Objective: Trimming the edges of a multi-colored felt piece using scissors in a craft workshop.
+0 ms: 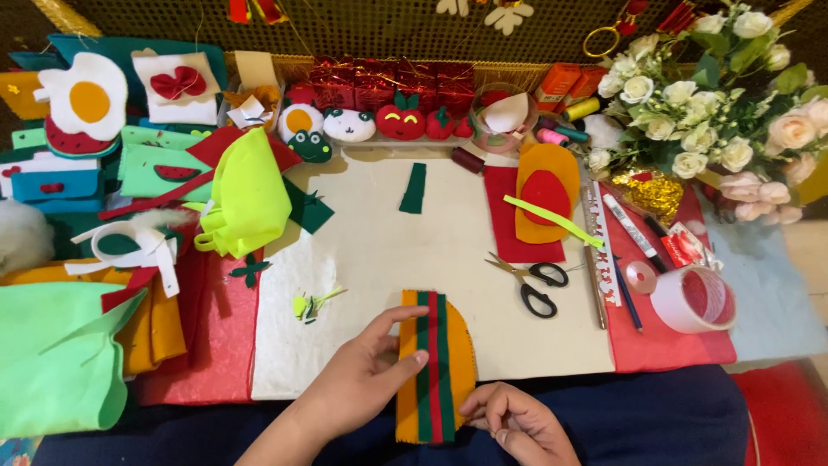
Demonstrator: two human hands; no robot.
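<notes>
Cluttered with felt scraps, the cream work board point(379, 259) carries an orange felt piece point(435, 367) at its near edge, rounded on one side and striped lengthwise green, red, green. Left hand point(362, 380) lies flat on it with fingers spread, gripping nothing. Right hand point(517, 423) pinches its lower edge; black-handled scissors point(530, 280) lie nearby.

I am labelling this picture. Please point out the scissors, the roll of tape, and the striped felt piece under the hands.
scissors point(528, 281): head view, on the pivot by the black handles.
roll of tape point(693, 299): head view, on its white outer wall.
striped felt piece point(434, 345): head view, on the red middle stripe.
</notes>
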